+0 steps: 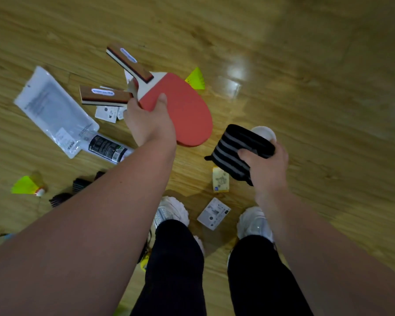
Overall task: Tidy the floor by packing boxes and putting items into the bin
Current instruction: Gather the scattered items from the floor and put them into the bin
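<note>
The left hand (148, 124) has its grip closed on two table tennis paddles (183, 108), thumb pressed on the red rubber face of the top one, with the two wooden handles splaying out toward ten and eleven o'clock. The right hand (268, 165) grips a black wristband with grey stripes (235, 151) and, behind it at one o'clock, what looks like a white ball (263, 132), though blur makes that uncertain. Both hands are held above the wooden floor (306, 87), where the loose items lie. At nine o'clock from the paddles rests a clear plastic package (55, 110), with a dark labelled tube (108, 148) touching its lower end. A yellow shuttlecock (196, 79) lies just beside the paddle head at one o'clock, and another yellow shuttlecock (29, 184) sits far out at eight o'clock. Between the person's white shoes (172, 212) lies a small white card (213, 213), with a small yellow box (220, 182) just above it at twelve o'clock.
</note>
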{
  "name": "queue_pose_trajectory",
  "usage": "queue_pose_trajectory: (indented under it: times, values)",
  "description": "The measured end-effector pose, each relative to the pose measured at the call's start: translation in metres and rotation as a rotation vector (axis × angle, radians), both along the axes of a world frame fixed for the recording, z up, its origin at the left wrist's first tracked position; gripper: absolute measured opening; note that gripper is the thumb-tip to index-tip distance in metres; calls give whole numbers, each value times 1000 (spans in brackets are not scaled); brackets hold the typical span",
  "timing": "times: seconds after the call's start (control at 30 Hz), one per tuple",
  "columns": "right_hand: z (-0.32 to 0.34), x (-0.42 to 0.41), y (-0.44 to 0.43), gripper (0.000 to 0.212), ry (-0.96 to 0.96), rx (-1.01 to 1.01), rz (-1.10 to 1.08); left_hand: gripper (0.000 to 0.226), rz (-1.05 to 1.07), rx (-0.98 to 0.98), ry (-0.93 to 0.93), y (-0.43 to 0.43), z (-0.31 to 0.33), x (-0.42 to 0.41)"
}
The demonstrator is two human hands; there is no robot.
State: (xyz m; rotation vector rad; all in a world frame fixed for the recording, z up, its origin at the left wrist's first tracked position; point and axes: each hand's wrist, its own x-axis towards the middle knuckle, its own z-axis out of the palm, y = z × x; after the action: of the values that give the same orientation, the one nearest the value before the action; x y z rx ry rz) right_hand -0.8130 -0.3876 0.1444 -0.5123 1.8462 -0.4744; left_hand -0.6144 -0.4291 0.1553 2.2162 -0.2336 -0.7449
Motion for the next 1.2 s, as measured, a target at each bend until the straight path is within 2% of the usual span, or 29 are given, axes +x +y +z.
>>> queue_pose_trajectory:
  times: [0.2, 0.47, 0.7, 0.87, 0.97, 1.2]
  values:
    - [120, -26, -10, 64, -154, -60, -48, 26, -152, 49, -148, 5, 93, -30]
    - [257, -65, 18, 54, -291, -139, -140, 38, -238, 46, -186, 34, 217, -72]
    - [300, -102, 94, 29, -366, -236, -323, 41, -423, -30, -174, 88, 261, -128]
    - [333, -141, 159, 42, -489, -185, -553, 50, -616, -52, -233, 146, 291, -183]
    - [349, -184, 200, 41, -520, -217, -681, 51, -751, -107, -204, 172, 303, -233]
    - [353, -355, 310, 45, -463, -331, -990, 47, -1000, -174, -93, 245, 312, -425]
